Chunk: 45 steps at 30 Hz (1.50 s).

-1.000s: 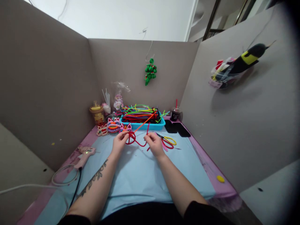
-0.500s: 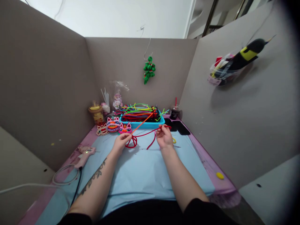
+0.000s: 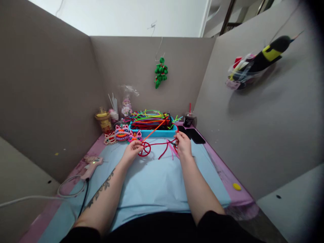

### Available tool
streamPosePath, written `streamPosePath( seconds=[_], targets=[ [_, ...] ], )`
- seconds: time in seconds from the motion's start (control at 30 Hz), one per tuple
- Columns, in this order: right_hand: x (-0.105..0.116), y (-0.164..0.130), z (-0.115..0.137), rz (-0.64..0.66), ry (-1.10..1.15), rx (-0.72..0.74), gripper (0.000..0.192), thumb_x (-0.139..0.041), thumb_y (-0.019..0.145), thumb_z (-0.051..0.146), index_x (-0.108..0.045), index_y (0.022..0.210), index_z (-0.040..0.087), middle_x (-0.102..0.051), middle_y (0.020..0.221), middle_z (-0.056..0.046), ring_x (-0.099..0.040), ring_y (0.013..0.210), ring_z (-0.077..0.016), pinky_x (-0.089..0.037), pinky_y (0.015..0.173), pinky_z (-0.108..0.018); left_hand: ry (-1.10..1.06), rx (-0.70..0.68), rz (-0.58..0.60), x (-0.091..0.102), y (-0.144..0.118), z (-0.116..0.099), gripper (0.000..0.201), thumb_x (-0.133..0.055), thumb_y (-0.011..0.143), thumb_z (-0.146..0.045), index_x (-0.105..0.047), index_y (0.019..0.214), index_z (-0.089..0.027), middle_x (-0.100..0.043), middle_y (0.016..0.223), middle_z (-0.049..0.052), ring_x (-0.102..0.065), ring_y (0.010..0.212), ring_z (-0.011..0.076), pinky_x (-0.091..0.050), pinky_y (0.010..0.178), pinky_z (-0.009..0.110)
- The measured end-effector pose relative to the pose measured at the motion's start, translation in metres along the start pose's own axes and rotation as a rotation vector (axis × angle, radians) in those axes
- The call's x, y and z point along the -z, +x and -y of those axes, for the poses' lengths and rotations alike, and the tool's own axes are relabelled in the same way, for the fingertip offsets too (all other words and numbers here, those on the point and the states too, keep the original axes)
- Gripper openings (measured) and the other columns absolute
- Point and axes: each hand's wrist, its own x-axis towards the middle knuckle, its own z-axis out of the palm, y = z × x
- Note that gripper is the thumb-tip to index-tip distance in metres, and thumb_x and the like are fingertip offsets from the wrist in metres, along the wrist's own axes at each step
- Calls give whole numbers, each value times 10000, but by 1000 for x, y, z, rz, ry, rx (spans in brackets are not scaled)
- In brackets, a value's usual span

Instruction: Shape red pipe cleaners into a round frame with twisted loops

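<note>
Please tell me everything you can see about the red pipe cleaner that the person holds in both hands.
The red pipe cleaner is a thin, fuzzy, bendable stem. At its left end it is twisted into a small round loop, pinched by the left hand. From the loop it runs right, just above the blue mat, to the right hand, which grips it. A loose red tail hangs down between the hands. Behind it stands the blue tray.

Red pipe cleaner (image 3: 152, 147), looped, stretched over blue mat.
</note>
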Motion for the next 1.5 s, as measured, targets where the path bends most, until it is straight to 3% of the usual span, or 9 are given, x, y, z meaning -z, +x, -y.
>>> streamPosePath(
  seconds=[0.1,0.2,0.3,0.63,0.87,1.07,1.13,1.3,1.5],
  targets=[
    [-1,-7,3,272,-297,126,242,-632,655,337,-665,803,148,-614,647,1,-499,546,-84,-384,507,-194,94,-100,-69,4,2,2,251,-688,628,-280,-574,820,-166,-588,693,0,-543,641,120,-405,627,232],
    [-5,-16,3,632,-527,111,204,-633,654,316,-684,740,138,-638,681,-24,-542,633,-126,-410,598,-233,155,-177,-96,8,3,1,222,-657,658,-271,-578,840,-173,-585,768,10,-544,697,127,-414,663,239],
    [-11,-23,-1,788,-650,90,202,-607,675,315,-679,704,128,-622,641,-20,-522,598,-119,-393,585,-234,186,-222,-72,9,2,-1,205,-636,680,-264,-576,855,-176,-577,814,20,-542,728,135,-425,684,252],
    [-24,-33,-16,825,-627,-70,172,-569,658,285,-625,630,124,-549,546,9,-460,506,-86,-349,510,-205,218,-260,116,3,-5,-4,208,-631,698,-254,-594,888,-178,-593,844,39,-563,763,155,-448,724,282],
    [-23,-31,-13,799,-578,-94,164,-591,639,289,-614,611,128,-525,522,26,-444,491,-75,-332,495,-196,240,-253,84,3,-4,-4,212,-626,703,-258,-583,894,-175,-591,856,43,-567,784,160,-453,732,290],
    [-28,-41,-26,873,-684,-190,104,-602,634,212,-601,576,125,-550,489,17,-471,464,-78,-344,479,-195,235,-225,183,-4,-6,0,197,-615,714,-243,-569,893,-175,-592,854,38,-566,787,153,-444,750,286],
    [-31,-45,-31,824,-634,-233,95,-628,615,196,-561,586,137,-568,484,16,-494,457,-83,-355,471,-191,231,-211,179,-6,-6,0,194,-616,710,-244,-571,886,-172,-591,835,35,-562,777,149,-440,742,281],
    [-36,-49,-38,621,-465,-307,303,-709,581,274,-444,701,187,-569,442,47,-442,356,-69,-272,370,-161,122,-133,121,-9,-6,0,240,-642,684,-277,-564,886,-173,-579,766,12,-550,707,129,-431,669,249],
    [-42,-55,-42,600,-339,-389,425,-725,599,366,-409,826,195,-601,481,39,-464,354,-72,-318,374,-161,18,-91,58,-10,-4,1,282,-680,647,-281,-556,873,-167,-574,741,3,-543,685,116,-416,648,231]
  ],
)
